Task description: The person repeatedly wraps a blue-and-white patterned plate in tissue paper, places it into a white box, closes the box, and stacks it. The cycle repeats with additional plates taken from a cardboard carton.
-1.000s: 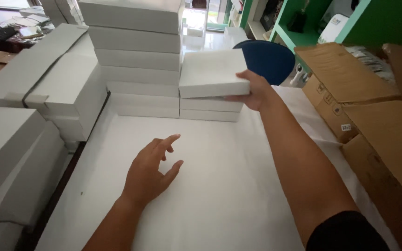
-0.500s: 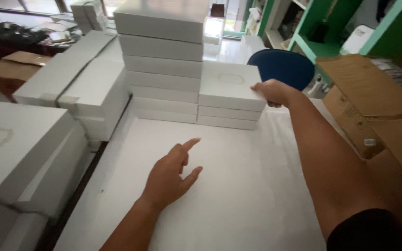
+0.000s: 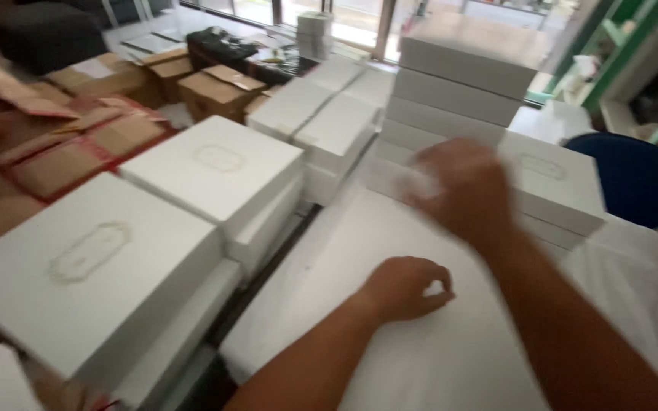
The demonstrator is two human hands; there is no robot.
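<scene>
My left hand (image 3: 407,287) rests on the white table (image 3: 436,358) with its fingers curled into a loose fist, holding nothing. My right hand (image 3: 462,186) is blurred in mid-air above the table, in front of the stacks of flat white boxes; its fingers look apart and empty. A short stack of white boxes (image 3: 561,194) stands just right of that hand. A taller stack of white boxes (image 3: 458,84) rises behind it.
Two large white boxes (image 3: 215,171) (image 3: 85,266) with a faint oval mark lie stacked at the left. More white boxes (image 3: 321,114) sit beyond them. Brown cardboard cartons (image 3: 215,87) fill the far left floor. A blue chair (image 3: 637,179) stands at the right.
My right hand let go of the white box on the short stack and drew back toward me. My left hand curled from open fingers into a fist. The view swung left.
</scene>
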